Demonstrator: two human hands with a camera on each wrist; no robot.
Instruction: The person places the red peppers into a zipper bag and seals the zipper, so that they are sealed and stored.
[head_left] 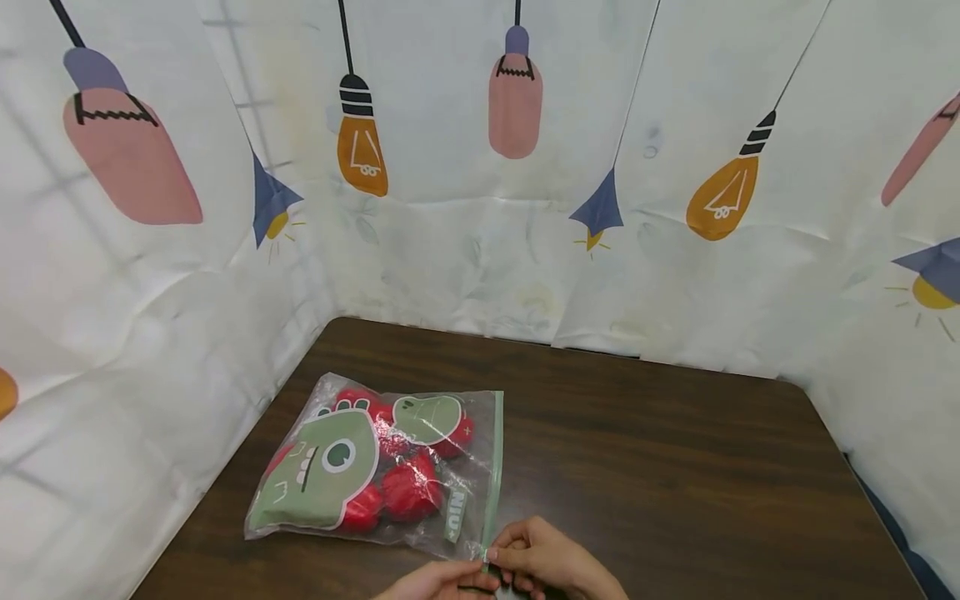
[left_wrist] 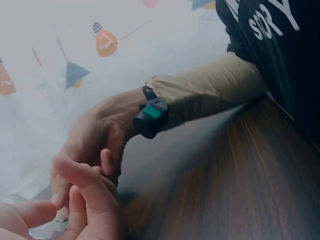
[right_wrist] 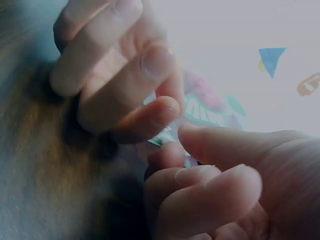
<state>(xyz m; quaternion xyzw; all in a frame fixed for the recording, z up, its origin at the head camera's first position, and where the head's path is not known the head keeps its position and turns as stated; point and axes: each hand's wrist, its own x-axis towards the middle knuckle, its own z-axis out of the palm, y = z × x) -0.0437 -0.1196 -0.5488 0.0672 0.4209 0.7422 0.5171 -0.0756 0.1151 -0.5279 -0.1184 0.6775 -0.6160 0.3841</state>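
A clear zip bag [head_left: 468, 471] lies on the table, with a pale green seal strip [head_left: 496, 467] along its right side. Inside are red and sage-green stuffed pieces [head_left: 337, 462], one bearing a cartoon eye and mouth. Both hands meet at the bag's near right corner. My right hand [head_left: 555, 560] pinches the strip's end between thumb and fingers. From the left, my left hand [head_left: 442, 578] pinches the same corner, its thumb and fingertips close to the right hand's in the right wrist view. The fingers partly hide the corner itself.
The dark wooden table [head_left: 660, 467] extends to the right of the bag. White fabric [head_left: 450, 250] printed with lamps and bulbs hangs behind and beside it. A small black device [left_wrist: 151, 117] is strapped to the right wrist.
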